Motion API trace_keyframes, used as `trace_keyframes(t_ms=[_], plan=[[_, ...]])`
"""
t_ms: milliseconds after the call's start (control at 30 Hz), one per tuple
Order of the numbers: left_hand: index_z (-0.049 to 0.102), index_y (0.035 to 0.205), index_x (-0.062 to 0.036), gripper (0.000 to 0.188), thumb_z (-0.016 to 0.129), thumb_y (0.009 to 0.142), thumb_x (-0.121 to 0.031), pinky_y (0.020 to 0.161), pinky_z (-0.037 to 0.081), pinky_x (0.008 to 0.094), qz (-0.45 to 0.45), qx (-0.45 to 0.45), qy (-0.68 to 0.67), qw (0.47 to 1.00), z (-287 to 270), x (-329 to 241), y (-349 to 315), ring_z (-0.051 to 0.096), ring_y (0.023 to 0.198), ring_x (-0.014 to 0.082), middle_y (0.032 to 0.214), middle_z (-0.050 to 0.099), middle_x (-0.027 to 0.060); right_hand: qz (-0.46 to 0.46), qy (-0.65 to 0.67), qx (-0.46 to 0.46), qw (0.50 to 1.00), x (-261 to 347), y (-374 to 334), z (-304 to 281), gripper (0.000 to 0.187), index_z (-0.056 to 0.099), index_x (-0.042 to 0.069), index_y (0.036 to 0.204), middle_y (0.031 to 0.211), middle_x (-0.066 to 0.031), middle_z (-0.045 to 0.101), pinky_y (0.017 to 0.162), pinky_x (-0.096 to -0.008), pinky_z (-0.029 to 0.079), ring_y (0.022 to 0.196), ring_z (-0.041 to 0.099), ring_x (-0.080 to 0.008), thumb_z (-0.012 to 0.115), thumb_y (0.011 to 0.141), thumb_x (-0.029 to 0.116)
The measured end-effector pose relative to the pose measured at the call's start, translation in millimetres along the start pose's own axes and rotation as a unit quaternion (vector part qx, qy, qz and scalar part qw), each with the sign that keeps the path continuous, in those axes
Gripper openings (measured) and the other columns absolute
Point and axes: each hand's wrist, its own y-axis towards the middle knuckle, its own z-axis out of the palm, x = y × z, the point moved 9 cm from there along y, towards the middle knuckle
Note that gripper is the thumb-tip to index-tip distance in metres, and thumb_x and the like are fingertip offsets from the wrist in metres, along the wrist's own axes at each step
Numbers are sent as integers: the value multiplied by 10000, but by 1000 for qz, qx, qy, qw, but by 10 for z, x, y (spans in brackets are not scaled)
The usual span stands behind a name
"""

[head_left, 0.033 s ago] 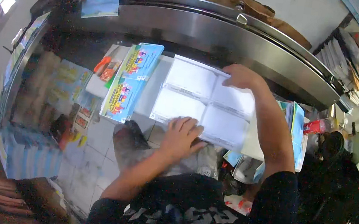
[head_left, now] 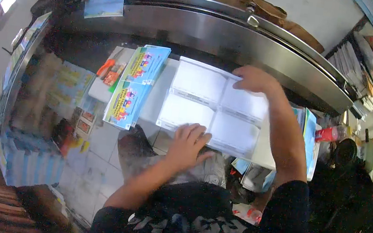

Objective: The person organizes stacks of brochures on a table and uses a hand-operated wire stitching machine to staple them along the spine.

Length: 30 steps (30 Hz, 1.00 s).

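Observation:
A stack of white printed sheets (head_left: 196, 82) lies in front of me, its top sheet marked off into four panels. My left hand (head_left: 186, 146) is open with fingers apart, its fingertips touching the near edge of the sheets. At the far edge, my right hand (head_left: 257, 81) lies over the stack with its thumb and forefinger apart; its other fingers are partly hidden. Left of the white sheets, colourful blue-and-yellow printed covers (head_left: 134, 85) lie in a pile. Beside them, a pair of orange-handled scissors (head_left: 106, 67) rests on the white work surface (head_left: 153, 100).
A metal panel (head_left: 194, 29) runs behind the work surface. On the right are more blue printed sheets (head_left: 309, 133) and a plastic bottle with a red label (head_left: 327, 134). A stack of bound blue-and-white booklets (head_left: 29, 163) stands at lower left.
The white sheets and both hands have shifted very slightly; otherwise the scene looks the same.

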Motion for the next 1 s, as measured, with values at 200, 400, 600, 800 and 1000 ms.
trace_keyframes(t_ms=[200, 400, 600, 800, 1000], plan=[[551, 1200, -123, 512, 713, 779, -364, 906, 366, 508, -2, -21, -61, 998, -165, 264, -527, 502, 1119, 303, 1239, 518, 104, -6, -150, -525, 838, 913, -308, -2196, 352, 646, 176, 1158, 1053, -125, 663, 782, -449, 531, 898, 643, -353, 531, 832, 113], [543, 1206, -113, 500, 713, 781, -314, 895, 373, 496, -69, -4, -90, 994, 0, 689, -820, 498, 1134, 315, 1234, 524, 117, -25, -301, -432, 850, 1066, 1535, -1752, 287, 646, 145, 1114, 1100, -132, 600, 776, -451, 544, 1023, 583, -318, 543, 847, 162], [530, 1230, -98, 516, 705, 781, -281, 892, 399, 472, -191, -25, -52, 980, -135, 1040, -1331, 516, 1121, 329, 1210, 549, 140, -91, -260, -388, 880, 1008, 1772, -622, 346, 639, 107, 1121, 1099, -117, 591, 773, -422, 507, 993, 567, -304, 590, 779, 115], [528, 1263, -104, 508, 673, 795, -236, 895, 422, 451, -171, -54, -107, 978, -195, 1128, -1172, 541, 1086, 332, 1163, 580, 149, 19, -109, -213, 971, 972, 927, -490, 320, 632, 46, 1075, 1026, -197, 613, 854, -445, 482, 1007, 577, -365, 647, 826, 246], [573, 1208, -112, 406, 641, 822, -219, 910, 432, 464, -219, -36, -113, 969, 276, 1279, -1310, 549, 1062, 360, 1144, 589, 154, -1, -193, -29, 981, 1554, -684, 621, 631, 498, 58, 1305, 1425, -169, 375, 1006, -433, 417, 1268, 411, -336, 641, 827, 444]])
